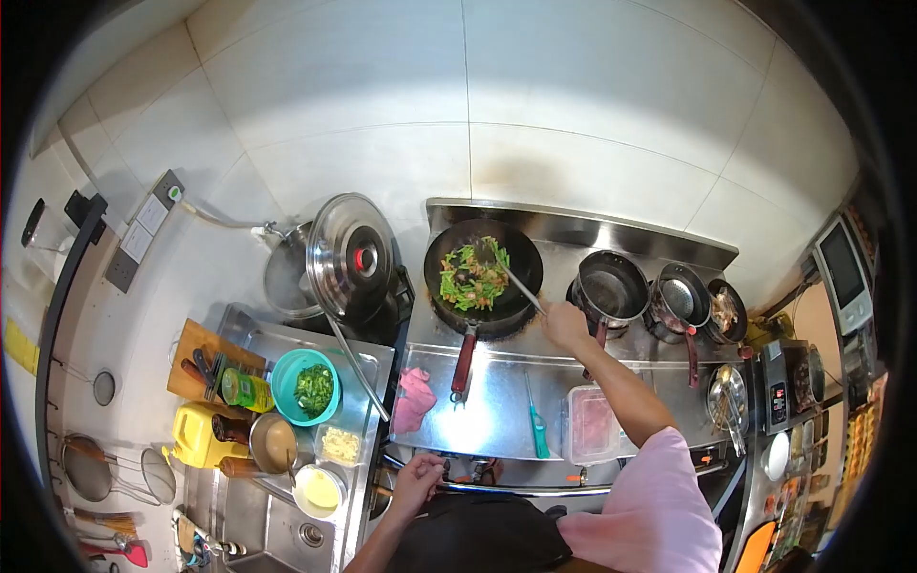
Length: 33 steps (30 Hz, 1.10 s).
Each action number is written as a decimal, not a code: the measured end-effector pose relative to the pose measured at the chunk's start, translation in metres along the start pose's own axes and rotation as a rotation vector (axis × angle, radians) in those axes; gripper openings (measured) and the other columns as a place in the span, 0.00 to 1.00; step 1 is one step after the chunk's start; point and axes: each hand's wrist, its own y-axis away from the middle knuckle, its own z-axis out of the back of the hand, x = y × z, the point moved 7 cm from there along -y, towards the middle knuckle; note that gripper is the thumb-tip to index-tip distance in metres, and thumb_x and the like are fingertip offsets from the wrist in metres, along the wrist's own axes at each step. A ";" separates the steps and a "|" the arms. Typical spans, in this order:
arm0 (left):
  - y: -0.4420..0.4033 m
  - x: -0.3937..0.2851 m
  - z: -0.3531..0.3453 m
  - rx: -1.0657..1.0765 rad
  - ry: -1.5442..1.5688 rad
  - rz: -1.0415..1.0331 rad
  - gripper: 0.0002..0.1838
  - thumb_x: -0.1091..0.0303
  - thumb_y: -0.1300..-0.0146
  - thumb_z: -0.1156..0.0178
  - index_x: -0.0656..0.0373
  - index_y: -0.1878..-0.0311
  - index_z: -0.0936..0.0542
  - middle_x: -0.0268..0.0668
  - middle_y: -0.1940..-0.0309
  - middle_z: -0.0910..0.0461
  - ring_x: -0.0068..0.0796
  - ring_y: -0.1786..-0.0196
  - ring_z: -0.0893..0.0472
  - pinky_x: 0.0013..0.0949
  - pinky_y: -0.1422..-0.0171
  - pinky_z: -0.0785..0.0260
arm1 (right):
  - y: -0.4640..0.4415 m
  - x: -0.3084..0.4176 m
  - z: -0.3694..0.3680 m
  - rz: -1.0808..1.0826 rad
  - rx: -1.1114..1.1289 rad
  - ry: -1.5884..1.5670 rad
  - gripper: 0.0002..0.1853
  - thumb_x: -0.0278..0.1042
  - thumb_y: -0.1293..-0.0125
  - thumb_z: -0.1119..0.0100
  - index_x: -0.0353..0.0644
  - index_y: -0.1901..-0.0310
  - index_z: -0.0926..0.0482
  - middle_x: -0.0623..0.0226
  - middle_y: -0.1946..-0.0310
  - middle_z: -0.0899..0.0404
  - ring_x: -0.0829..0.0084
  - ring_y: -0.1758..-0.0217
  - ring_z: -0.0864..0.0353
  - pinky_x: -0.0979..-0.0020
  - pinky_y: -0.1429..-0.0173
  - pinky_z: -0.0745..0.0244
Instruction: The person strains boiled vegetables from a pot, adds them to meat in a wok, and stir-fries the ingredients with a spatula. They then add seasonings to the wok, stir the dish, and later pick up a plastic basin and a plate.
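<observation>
My right hand [566, 325] is closed round the handle of a metal utensil [521, 286], whose far end reaches into the food in a dark wok. Green vegetables with brownish pieces [473, 275] lie in this wok [523, 253] on the stove. Its red-brown handle [464, 363] points toward me, with no hand on it. My left hand [418, 479] is low at the stove's front edge, beside the control knobs, with its fingers bent; whether they hold a knob is too small to tell. Between the hands lie a pink cloth [414, 399] and a teal lighter [540, 432].
Further pans [613, 286] stand right of the wok. A clear plastic box [592, 425] sits near my right forearm. Left are a large lidded pot [351, 258], a turquoise bowl of greens [306, 386], a yellow jug [205, 435] and a sink [272, 520].
</observation>
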 end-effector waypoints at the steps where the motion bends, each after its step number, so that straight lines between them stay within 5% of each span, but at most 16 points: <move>1: 0.000 0.004 0.001 -0.008 -0.009 0.004 0.11 0.66 0.30 0.40 0.58 0.48 0.24 0.30 0.74 0.23 0.12 0.80 0.31 0.19 0.79 0.41 | -0.004 0.000 -0.001 -0.001 -0.012 0.011 0.20 0.33 0.37 0.46 0.43 0.42 0.24 0.46 0.62 0.17 0.47 0.58 0.15 0.49 0.55 0.21; 5: 0.002 0.013 -0.012 0.009 -0.058 0.074 0.11 0.66 0.30 0.40 0.58 0.49 0.24 0.29 0.75 0.23 0.13 0.80 0.32 0.19 0.79 0.42 | -0.010 -0.012 -0.055 0.075 -0.065 0.031 0.25 0.32 0.36 0.48 0.45 0.36 0.29 0.47 0.61 0.16 0.48 0.58 0.15 0.49 0.55 0.21; 12: 0.007 0.006 -0.006 -0.031 -0.028 0.062 0.12 0.64 0.29 0.40 0.58 0.48 0.24 0.29 0.75 0.23 0.12 0.80 0.33 0.19 0.79 0.43 | 0.081 -0.002 0.006 -0.003 0.166 0.100 0.29 0.26 0.42 0.45 0.45 0.35 0.29 0.46 0.66 0.17 0.47 0.60 0.15 0.49 0.58 0.21; 24: 0.019 0.006 0.026 -0.004 0.009 -0.006 0.12 0.65 0.31 0.39 0.58 0.48 0.24 0.29 0.74 0.24 0.12 0.81 0.33 0.18 0.80 0.43 | 0.019 0.005 -0.068 0.003 -0.022 -0.031 0.30 0.29 0.42 0.44 0.47 0.34 0.29 0.42 0.65 0.17 0.43 0.59 0.17 0.48 0.53 0.22; 27: 0.030 0.016 0.046 -0.030 0.054 -0.020 0.12 0.66 0.31 0.39 0.58 0.48 0.24 0.29 0.74 0.23 0.12 0.80 0.32 0.18 0.80 0.42 | 0.036 0.014 -0.038 0.187 0.051 -0.088 0.29 0.29 0.42 0.45 0.44 0.36 0.28 0.43 0.59 0.17 0.44 0.53 0.17 0.49 0.49 0.23; 33: 0.038 0.059 0.070 -0.024 0.145 0.001 0.12 0.65 0.31 0.39 0.57 0.48 0.24 0.30 0.73 0.23 0.12 0.80 0.32 0.17 0.80 0.42 | 0.075 0.039 -0.004 0.040 0.153 0.148 0.26 0.29 0.41 0.44 0.46 0.38 0.24 0.41 0.59 0.17 0.44 0.54 0.16 0.50 0.48 0.22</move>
